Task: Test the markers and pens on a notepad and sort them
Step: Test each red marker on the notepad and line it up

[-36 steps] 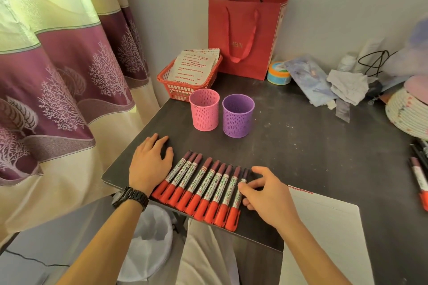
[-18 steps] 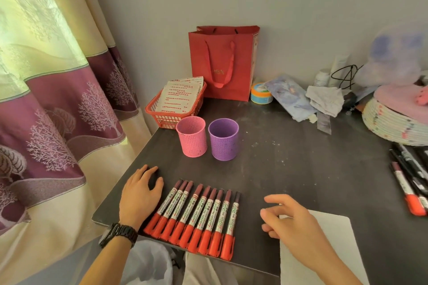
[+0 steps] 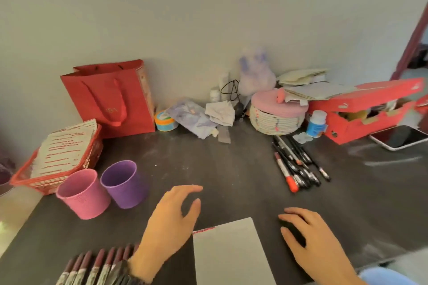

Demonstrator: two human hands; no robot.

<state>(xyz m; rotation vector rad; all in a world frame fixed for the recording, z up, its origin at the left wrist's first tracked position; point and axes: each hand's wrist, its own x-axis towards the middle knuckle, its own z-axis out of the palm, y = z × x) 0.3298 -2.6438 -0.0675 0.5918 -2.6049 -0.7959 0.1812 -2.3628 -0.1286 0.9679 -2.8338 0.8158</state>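
Note:
A row of several red markers (image 3: 97, 264) lies at the table's front edge, partly cut off by the frame. My left hand (image 3: 169, 227) hovers above the table just right of them, fingers spread and holding nothing. A white notepad (image 3: 231, 252) lies between my hands. To its right my right hand (image 3: 310, 238) is over the table with fingers loosely bent and nothing in it. A pink cup (image 3: 83, 194) and a purple cup (image 3: 122, 183) stand at the left. A bunch of black pens and one red marker (image 3: 294, 162) lies at the right.
On the dark table (image 3: 220, 164) a red basket with papers (image 3: 60, 157) stands far left, a red bag (image 3: 111, 97) behind it. Along the wall are a tape roll, wrappers, a woven box (image 3: 275, 120), a bottle, a red shoebox (image 3: 370, 111) and a phone (image 3: 400, 137).
The view swung right and up. My left hand left the markers' left side and now hovers right of them. My right hand moved right past the notepad.

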